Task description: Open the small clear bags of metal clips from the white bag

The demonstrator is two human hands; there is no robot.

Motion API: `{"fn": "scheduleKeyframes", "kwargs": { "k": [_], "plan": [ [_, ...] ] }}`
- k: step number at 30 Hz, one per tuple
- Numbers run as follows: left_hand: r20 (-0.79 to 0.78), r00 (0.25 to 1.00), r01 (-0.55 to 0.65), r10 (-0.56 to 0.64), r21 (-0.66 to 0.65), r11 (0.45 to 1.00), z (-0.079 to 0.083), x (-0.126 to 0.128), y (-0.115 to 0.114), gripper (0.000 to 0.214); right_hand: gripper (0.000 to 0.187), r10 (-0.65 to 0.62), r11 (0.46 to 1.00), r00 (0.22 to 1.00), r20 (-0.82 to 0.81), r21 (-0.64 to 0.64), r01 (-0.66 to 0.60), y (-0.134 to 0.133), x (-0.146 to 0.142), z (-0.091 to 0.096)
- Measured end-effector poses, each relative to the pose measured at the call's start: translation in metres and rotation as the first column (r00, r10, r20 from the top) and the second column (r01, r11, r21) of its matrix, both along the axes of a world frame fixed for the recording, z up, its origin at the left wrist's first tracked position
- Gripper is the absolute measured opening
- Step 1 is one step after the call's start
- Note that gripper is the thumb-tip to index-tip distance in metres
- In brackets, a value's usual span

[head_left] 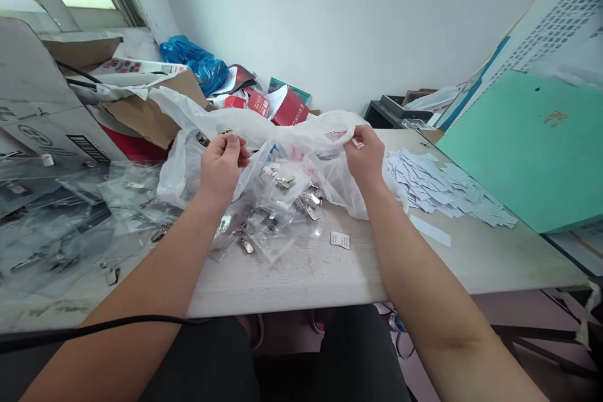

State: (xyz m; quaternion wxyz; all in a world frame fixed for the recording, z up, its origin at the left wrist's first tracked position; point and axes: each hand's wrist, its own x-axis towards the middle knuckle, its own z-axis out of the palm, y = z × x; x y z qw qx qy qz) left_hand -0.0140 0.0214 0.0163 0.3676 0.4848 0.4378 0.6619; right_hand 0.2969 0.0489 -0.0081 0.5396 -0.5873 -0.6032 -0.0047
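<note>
I sat at a pale, scuffed tabletop (292, 279). A flat teal-green board (532, 151) leaned at my 2 o'clock, with a loose heap of white paper slips (438, 187) before it, and a brown cardboard carton (146, 116) stood at 10 o'clock. A thin white plastic bag (264, 129) stretched across the middle, its long axis running from 9 to 3 o'clock. My left hand (223, 166) at 11 o'clock and my right hand (365, 154) at 1 o'clock were both closed on its edges, pulling the film between them. Below it at 12 o'clock lay a heap of clear plastic badge holders with metal clips (282, 210), nearer my left hand. A small printed white card (340, 240) lay just beyond them, toward 1 o'clock.
</note>
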Motion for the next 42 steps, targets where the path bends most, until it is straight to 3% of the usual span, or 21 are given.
{"fn": "scheduleKeyframes", "kwargs": {
  "k": [4,7,10,15,18,21,24,26,29,31,34,36,38,39,40,42],
  "plan": [
    [0.018,1.000,-0.001,0.001,-0.016,1.000,0.002,0.003,-0.004,0.032,0.015,0.148,0.986,0.984,0.101,-0.097,-0.138,-0.001,-0.015,-0.002],
    [0.053,0.998,0.038,-0.036,-0.035,0.999,0.004,0.004,-0.007,0.028,0.015,0.280,0.933,0.959,0.035,-0.244,-0.263,-0.009,-0.021,0.004],
    [0.095,0.993,0.077,-0.071,-0.058,0.995,0.007,0.004,-0.010,0.024,0.022,0.318,0.883,0.948,-0.022,-0.356,-0.304,-0.021,-0.022,0.013],
    [0.163,0.982,0.111,-0.093,-0.103,0.988,0.009,0.003,-0.009,0.022,0.014,0.384,0.828,0.923,-0.024,-0.434,-0.355,-0.029,-0.020,0.020],
    [0.178,0.978,0.128,-0.106,-0.119,0.985,0.009,0.002,-0.008,0.018,0.013,0.257,0.903,0.966,-0.011,-0.353,-0.244,-0.025,-0.020,0.017],
    [0.167,0.979,0.142,-0.121,-0.120,0.983,0.007,0.001,-0.009,0.014,0.012,0.033,0.978,0.997,0.075,-0.206,-0.017,-0.018,-0.019,0.013],
    [0.164,0.978,0.150,-0.130,-0.121,0.981,0.005,0.002,-0.009,0.012,0.012,-0.170,0.982,0.974,0.147,-0.059,0.180,-0.009,-0.014,0.009],
    [0.166,0.977,0.154,-0.133,-0.125,0.980,0.004,0.002,-0.009,0.012,0.013,-0.222,0.972,0.958,0.182,-0.033,0.231,-0.001,-0.011,0.006],
    [0.167,0.975,0.168,-0.145,-0.133,0.977,0.003,0.003,-0.009,0.013,0.011,-0.001,0.961,0.972,0.236,-0.267,0.066,0.007,-0.010,0.002],
    [0.173,0.973,0.177,-0.152,-0.141,0.974,0.003,0.002,-0.009,0.014,0.012,0.197,0.900,0.955,0.221,-0.427,-0.087,0.008,-0.010,-0.001],
    [0.193,0.969,0.184,-0.156,-0.140,0.973,0.004,0.000,-0.008,0.009,0.012,0.274,0.861,0.941,0.201,-0.488,-0.146,0.004,-0.008,-0.003],
    [0.205,0.966,0.189,-0.158,-0.141,0.972,0.004,-0.001,-0.008,0.005,0.015,0.164,0.905,0.966,0.200,-0.420,-0.067,-0.001,-0.004,0.000],
    [0.216,0.964,0.191,-0.156,-0.156,0.969,0.006,-0.002,-0.008,0.007,0.026,-0.075,0.978,0.991,0.112,-0.185,0.095,-0.006,0.002,0.008],
    [0.224,0.962,0.195,-0.155,-0.167,0.967,0.006,-0.002,-0.008,0.009,0.032,-0.196,0.980,0.981,0.008,-0.026,0.196,-0.008,0.005,0.015],
    [0.233,0.959,0.202,-0.159,-0.175,0.964,0.007,-0.002,-0.009,0.009,0.036,-0.272,0.949,0.955,-0.119,0.131,0.287,-0.012,0.008,0.023],
    [0.255,0.951,0.228,-0.178,-0.186,0.956,0.008,-0.001,-0.009,0.008,0.040,-0.278,0.840,0.904,-0.324,0.375,0.393,-0.023,0.009,0.042]
  ]
}}
